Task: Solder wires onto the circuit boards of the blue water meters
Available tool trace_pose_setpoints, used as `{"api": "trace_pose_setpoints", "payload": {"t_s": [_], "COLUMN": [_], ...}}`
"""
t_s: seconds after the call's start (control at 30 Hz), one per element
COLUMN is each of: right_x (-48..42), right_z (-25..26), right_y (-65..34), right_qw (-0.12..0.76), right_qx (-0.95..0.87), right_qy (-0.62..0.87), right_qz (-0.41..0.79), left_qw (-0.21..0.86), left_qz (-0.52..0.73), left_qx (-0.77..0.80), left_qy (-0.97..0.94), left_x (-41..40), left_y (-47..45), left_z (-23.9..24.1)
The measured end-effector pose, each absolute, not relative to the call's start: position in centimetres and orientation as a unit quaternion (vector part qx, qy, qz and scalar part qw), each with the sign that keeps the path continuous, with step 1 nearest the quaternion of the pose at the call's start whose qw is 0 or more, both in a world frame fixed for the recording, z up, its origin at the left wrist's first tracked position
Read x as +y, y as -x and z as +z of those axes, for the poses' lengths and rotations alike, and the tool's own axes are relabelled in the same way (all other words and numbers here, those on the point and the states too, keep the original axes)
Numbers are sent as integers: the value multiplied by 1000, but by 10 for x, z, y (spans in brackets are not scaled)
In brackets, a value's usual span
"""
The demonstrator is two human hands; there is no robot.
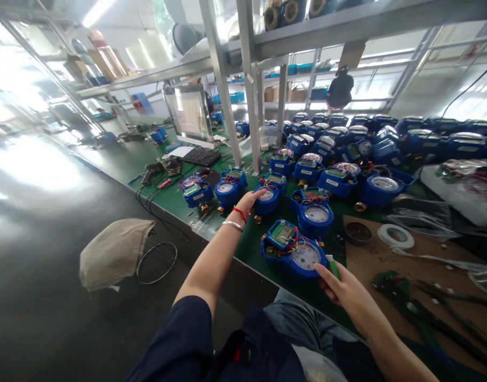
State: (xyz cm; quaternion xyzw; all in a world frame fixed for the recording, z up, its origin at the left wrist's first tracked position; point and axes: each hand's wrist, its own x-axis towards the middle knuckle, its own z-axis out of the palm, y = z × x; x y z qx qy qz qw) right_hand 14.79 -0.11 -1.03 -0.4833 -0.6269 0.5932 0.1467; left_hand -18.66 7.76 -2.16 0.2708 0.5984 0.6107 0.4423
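Observation:
My left hand (pixel 250 201) reaches to a blue water meter (pixel 269 204), its fingers over the edge of the round dial. The far fingers are partly hidden. Closest to me lies another open water meter (pixel 307 255) with a green circuit board, small display and loose coloured wires. At its right edge, my right hand (pixel 341 284) is closed around a small green tool (pixel 333 268) with a pale end, its exact kind unclear. The right thumb rests at the dial's rim. Just behind stands one more open meter (pixel 316 213), wires showing.
Many blue meters (pixel 339 179) crowd the bench's right and back. A brown board (pixel 365 254) carries a tape roll (pixel 395 236), a round dish (pixel 358 232) and green-handled tools. Metal posts (pixel 249 106), a monitor (pixel 191 114) and keyboard (pixel 198 155) stand behind. A cloth-covered stool (pixel 111 254) is at left.

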Motion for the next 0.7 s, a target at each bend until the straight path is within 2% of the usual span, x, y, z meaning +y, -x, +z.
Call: {"api": "trace_pose_setpoints", "payload": {"t_s": [0.27, 0.7], "right_x": [-3, 11], "right_z": [-1, 2], "right_y": [-149, -153], "right_qw": [131, 103], "right_qx": [-555, -430], "right_qy": [472, 446], "right_qz": [673, 779], "left_qw": [436, 425], "left_qz": [650, 691], "left_qx": [580, 572], "left_qy": [-225, -118], "left_x": [46, -80], "left_y": [189, 174], "left_z": [-35, -19]}}
